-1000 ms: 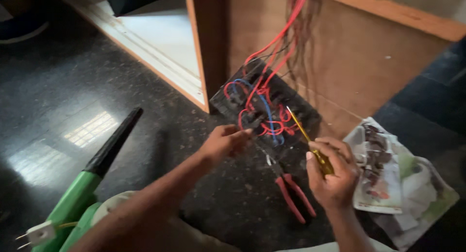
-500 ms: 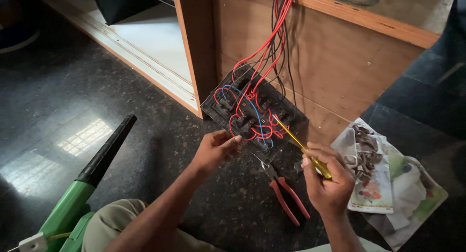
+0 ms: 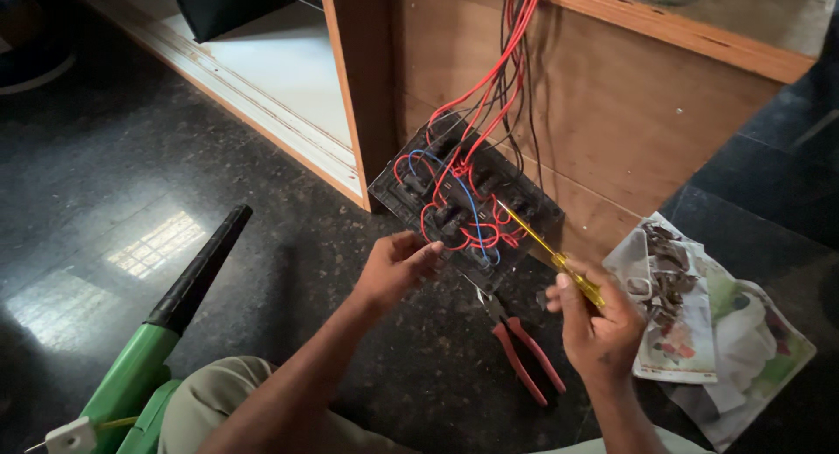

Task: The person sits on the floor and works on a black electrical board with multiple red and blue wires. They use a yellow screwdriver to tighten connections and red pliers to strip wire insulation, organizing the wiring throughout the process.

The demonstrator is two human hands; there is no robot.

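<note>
A black switch plate [image 3: 419, 170] lies back side up on the dark floor, wired with red, blue and black wires [image 3: 468, 131] that run up into the wooden cabinet. My left hand [image 3: 398, 266] grips the plate's near edge. My right hand [image 3: 594, 318] holds a yellow-handled screwdriver [image 3: 546, 249], its tip among the red wires on the plate's right part.
Red-handled pliers [image 3: 524, 353] lie on the floor between my hands. A plastic bag with dark small parts [image 3: 677, 305] lies at the right. A green blower with a black nozzle [image 3: 175, 305] lies at the left. The wooden cabinet [image 3: 629, 96] stands behind.
The view has shifted down and left a little. My left hand stays on the plate's edge and my right hand keeps the screwdriver at the wires.
</note>
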